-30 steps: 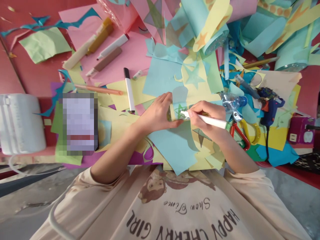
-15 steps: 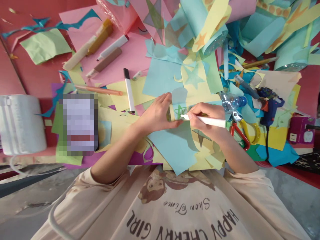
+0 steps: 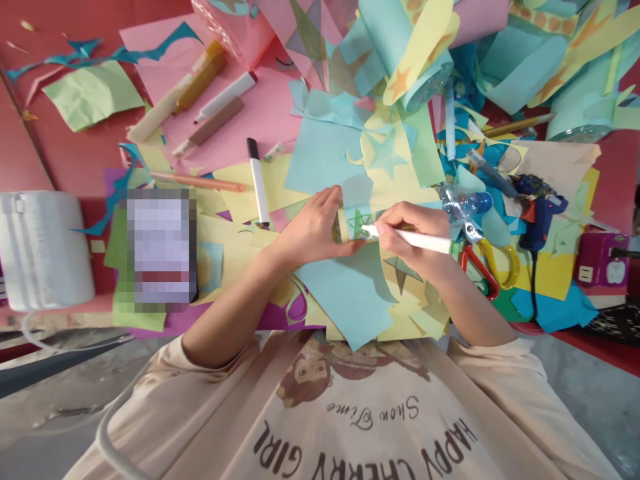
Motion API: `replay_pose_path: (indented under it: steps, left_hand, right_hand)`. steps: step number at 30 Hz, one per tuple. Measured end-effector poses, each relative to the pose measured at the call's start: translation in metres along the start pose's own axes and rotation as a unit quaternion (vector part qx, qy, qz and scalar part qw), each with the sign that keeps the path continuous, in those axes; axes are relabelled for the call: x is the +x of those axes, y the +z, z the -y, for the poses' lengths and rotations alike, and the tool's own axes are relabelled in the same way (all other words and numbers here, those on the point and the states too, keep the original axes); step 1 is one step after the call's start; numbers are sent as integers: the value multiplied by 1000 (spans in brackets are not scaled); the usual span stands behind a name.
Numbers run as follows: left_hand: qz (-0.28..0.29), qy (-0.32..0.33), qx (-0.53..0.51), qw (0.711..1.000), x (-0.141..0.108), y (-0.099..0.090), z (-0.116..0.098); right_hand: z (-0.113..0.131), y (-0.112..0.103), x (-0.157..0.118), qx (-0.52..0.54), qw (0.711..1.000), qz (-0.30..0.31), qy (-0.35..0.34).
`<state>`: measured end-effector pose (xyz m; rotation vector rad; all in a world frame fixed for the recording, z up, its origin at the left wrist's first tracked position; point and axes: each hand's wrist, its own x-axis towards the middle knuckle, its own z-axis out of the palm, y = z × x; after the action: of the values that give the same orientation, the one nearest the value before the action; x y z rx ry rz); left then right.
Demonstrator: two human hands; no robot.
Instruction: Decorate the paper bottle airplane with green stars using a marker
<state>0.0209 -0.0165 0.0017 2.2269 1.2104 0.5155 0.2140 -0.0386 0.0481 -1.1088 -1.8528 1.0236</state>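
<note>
Red bench — littered with pink, pale blue and yellow paper; a green star outline, white marker, red-and-yellow scissors, blue glue gun.

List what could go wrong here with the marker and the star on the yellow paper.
1. The left hand pins the yellow paper lying on loose sheets; it may slip and spoil the green star.
2. The right hand holds the white marker close to the left fingertips; ink could mark them.
3. The right forearm lies near the scissors; it might knock them.
</note>
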Motion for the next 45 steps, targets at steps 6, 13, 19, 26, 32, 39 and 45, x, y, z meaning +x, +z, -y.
replay_pose_path:
  steps: [6, 13, 19, 26, 32, 39, 45]
  left_hand:
    - [-6, 4, 15, 1000, 0, 0, 0]
    - [-5, 11, 16, 1000, 0, 0, 0]
    - [-7, 8, 15, 1000, 0, 0, 0]
    - [-3, 3, 7, 1000, 0, -1, 0]
    - [-6, 6, 12, 1000, 0, -1, -1]
    - [-4, 8, 14, 1000, -1, 0, 1]
    - [1, 9, 18, 1000, -1, 0, 2]
  right_hand:
    - [3, -1, 0, 1, 1000, 8, 12]
    - [-2, 1, -1, 13, 1000, -21, 10]
    - [0, -1, 0, 0, 1000, -1, 17]
    - [0, -1, -1, 12, 999, -19, 23]
    - [-1, 0, -2, 1, 1000, -8, 15]
    - [-4, 1, -1, 10, 998, -69, -7]
    - [-4, 2, -2, 5, 999, -51, 5]
